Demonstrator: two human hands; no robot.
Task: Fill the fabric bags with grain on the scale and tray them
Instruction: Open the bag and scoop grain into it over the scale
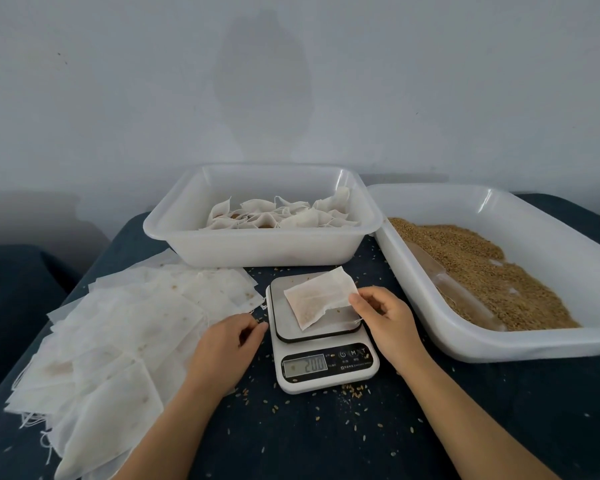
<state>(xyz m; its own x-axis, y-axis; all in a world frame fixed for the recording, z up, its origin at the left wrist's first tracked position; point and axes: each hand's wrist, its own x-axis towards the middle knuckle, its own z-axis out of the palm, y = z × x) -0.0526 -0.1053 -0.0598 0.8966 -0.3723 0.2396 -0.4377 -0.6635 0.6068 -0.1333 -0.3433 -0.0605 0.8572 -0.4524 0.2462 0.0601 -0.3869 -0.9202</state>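
Observation:
A small white fabric bag [317, 296] lies on the platform of a white kitchen scale [321, 355] whose display reads about 200. My right hand [385, 322] pinches the bag's near right corner with thumb and fingers. My left hand [222, 348] rests on the dark cloth left of the scale, fingers loosely curled, holding nothing. Behind the scale a white tray [257, 247] holds several filled bags [281, 214]. To the right a larger white tray [520, 341] holds brown grain [482, 271].
A spread of several empty fabric bags [118, 334] covers the table's left side. Loose grains [354, 389] are scattered on the dark cloth around the scale. A clear scoop-like piece [454, 289] lies in the grain tray. A pale wall stands behind.

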